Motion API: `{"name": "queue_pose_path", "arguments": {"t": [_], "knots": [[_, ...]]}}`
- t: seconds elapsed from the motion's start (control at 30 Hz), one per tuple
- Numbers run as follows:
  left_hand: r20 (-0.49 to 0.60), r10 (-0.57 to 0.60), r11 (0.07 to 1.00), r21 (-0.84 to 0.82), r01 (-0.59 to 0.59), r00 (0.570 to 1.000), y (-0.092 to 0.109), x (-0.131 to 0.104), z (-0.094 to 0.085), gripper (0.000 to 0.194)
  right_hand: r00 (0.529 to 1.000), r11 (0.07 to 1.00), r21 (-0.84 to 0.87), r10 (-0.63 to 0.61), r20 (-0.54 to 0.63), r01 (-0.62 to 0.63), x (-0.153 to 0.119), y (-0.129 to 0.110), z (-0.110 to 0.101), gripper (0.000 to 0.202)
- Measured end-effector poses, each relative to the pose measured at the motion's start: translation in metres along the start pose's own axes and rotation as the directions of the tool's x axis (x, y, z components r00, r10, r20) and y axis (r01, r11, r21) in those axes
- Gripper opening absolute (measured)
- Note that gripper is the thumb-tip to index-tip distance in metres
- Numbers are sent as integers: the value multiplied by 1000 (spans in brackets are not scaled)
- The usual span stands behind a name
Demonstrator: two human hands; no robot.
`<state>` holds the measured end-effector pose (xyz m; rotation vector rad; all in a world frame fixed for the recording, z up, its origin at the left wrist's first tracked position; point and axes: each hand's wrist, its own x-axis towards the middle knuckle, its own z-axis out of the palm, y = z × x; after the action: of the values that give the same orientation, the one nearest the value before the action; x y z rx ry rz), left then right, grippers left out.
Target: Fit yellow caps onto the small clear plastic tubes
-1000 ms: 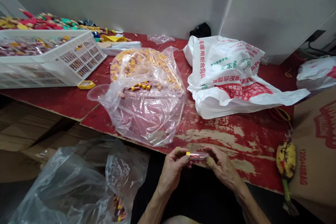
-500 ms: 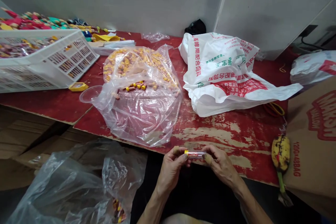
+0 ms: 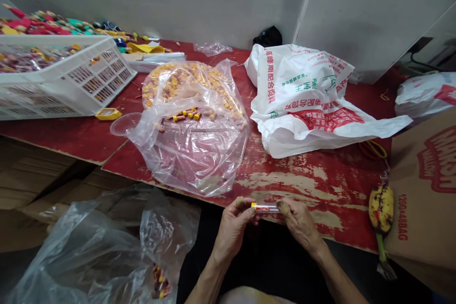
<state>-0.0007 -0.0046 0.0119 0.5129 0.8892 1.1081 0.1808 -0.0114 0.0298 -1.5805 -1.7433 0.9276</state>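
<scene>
Near the table's front edge, a small clear tube (image 3: 266, 207) with a yellow cap and a red label lies level between my hands. My left hand (image 3: 235, 225) pinches its capped end between thumb and fingers. At the other, clear end, my right hand (image 3: 301, 223) has its thumb and fingers closed on the tube. Beyond them, an open plastic bag (image 3: 203, 147) lies on the red table (image 3: 285, 180), with many yellow-capped tubes (image 3: 188, 114) inside and at its mouth.
A white basket (image 3: 53, 80) of wrapped pieces stands at the left, a yellow object (image 3: 108, 114) beside it. A white printed sack (image 3: 302, 99) lies behind. At right are a banana (image 3: 381, 209) and a carton (image 3: 423, 199). Another plastic bag (image 3: 92, 247) hangs lower left.
The fingers of my right hand have shifted and curled more around the clear end of the tube. My left hand keeps its pinch. The view has moved slightly.
</scene>
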Motion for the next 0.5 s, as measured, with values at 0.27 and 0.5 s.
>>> {"name": "queue_pose_path", "arguments": {"t": [0.27, 0.5], "knots": [[-45, -35, 999, -26, 34, 998, -2, -2, 6, 26, 1000, 1000, -19, 19, 13, -18, -8, 4, -1, 42], [-23, -31, 988, -150, 27, 999, -10, 0, 6, 43, 999, 999, -36, 13, 50, -11, -11, 68, -4, 50]]}}
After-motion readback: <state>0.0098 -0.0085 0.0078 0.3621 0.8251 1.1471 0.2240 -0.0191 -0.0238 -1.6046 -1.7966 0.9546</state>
